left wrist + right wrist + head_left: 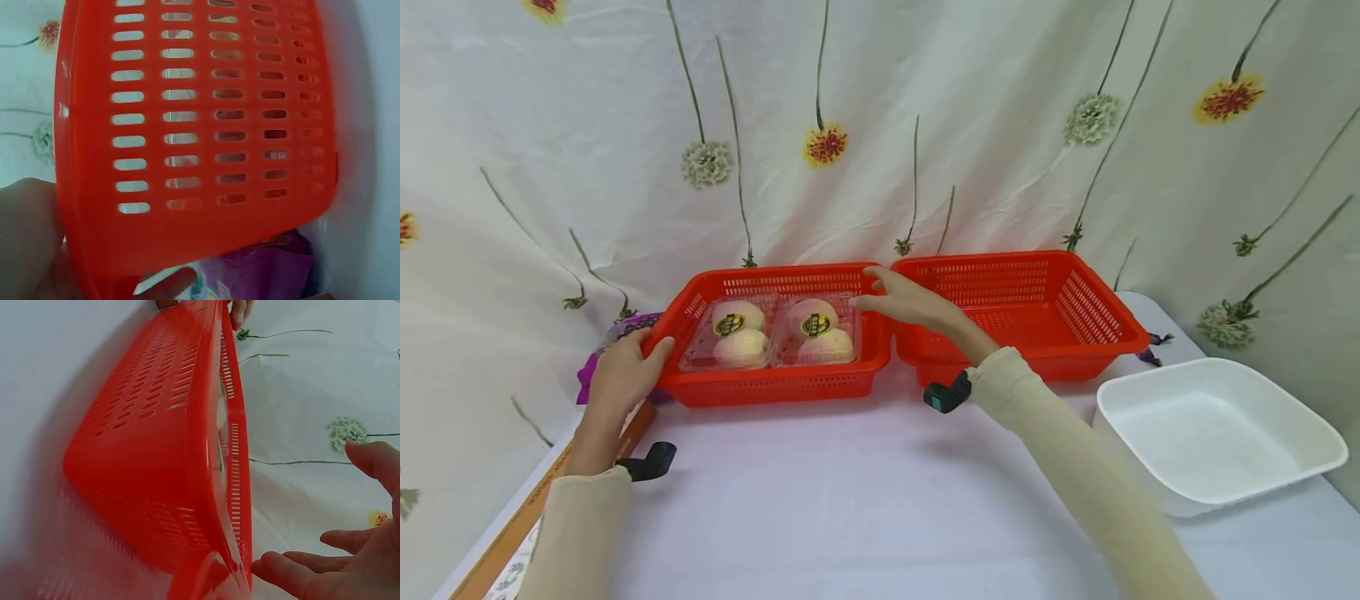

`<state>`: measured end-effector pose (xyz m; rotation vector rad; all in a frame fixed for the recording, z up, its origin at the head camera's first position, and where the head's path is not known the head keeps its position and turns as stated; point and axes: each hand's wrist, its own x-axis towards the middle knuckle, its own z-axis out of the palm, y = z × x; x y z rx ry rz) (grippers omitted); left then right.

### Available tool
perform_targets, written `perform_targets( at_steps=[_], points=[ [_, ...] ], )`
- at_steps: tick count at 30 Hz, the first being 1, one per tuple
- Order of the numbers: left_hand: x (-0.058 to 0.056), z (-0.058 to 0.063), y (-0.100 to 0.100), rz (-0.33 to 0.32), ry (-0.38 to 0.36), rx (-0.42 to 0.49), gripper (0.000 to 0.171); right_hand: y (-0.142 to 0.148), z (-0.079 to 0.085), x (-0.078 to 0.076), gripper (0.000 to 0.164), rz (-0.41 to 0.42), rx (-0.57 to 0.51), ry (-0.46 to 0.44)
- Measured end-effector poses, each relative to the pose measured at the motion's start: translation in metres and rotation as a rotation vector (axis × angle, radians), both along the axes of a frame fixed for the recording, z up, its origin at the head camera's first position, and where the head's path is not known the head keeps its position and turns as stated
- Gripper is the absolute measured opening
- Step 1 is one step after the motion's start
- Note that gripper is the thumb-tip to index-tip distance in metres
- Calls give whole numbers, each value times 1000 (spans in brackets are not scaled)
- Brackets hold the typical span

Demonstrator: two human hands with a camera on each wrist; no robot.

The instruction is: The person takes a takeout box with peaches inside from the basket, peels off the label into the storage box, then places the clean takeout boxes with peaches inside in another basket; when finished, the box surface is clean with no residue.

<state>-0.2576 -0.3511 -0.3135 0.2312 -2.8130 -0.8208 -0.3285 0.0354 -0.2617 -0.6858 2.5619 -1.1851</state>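
A red plastic basket point(775, 390) with slotted sides stands at the back left. Inside it, two clear plastic packs of round pale fruit, the left pack point(739, 337) and the right pack point(817, 333), lie side by side, each with a black-and-yellow label. My left hand point(625, 371) grips this basket's rim at its left end; in the left wrist view the hand point(28, 237) is at the rim's corner. Over the basket's right end hovers my right hand point(913, 302), its fingers spread and holding nothing, as the right wrist view also shows.
A second red basket point(1015, 362) adjoins the first on the right. Toward the front right stands a white plastic tub point(1213, 433). A purple package point(587, 375) pokes out behind the first basket's left end, near a brown cardboard edge point(512, 533). Flowered cloth point(880, 192) hangs behind.
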Motion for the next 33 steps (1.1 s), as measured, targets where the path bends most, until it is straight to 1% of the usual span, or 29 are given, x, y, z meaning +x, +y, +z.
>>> perform_targets(
  at_steps=[4, 7, 9, 12, 15, 16, 19, 21, 22, 24, 27, 33],
  points=[
    [0, -8, -6, 2, 25, 39, 63, -19, -4, -13, 78, 16, -2, -57],
    [2, -10, -10, 9, 24, 49, 60, -34, -8, -19, 81, 51, -23, -103],
    [2, -10, -10, 15, 13, 56, 58, -43, -11, -21, 83, 56, -35, -146],
    [1, -10, -10, 25, 4, 62, 57, -53, -16, -23, 85, 35, -44, -210],
    [1, -10, -9, 32, -3, 71, 56, -61, -20, -24, 86, -2, -28, -268],
    [1, -10, -9, 31, -2, 71, 56, -63, -21, -24, 83, -10, -20, -282],
    [0, -10, -10, 23, 1, 69, 56, -69, -27, -24, 80, -13, 15, -286],
    [0, -10, -10, 19, 4, 65, 55, -74, -32, -24, 82, -19, 51, -260],
    [-1, -10, -9, 17, 6, 63, 55, -76, -33, -24, 83, -24, 66, -245],
    [-1, -10, -9, 16, 7, 61, 55, -79, -37, -23, 92, -46, 84, -228],
    [0, -9, -9, 16, 1, 61, 55, -81, -39, -22, 100, -72, 89, -231],
    [0, -10, -11, 13, -3, 62, 55, -85, -37, -22, 107, -124, 178, -204]
  ],
)
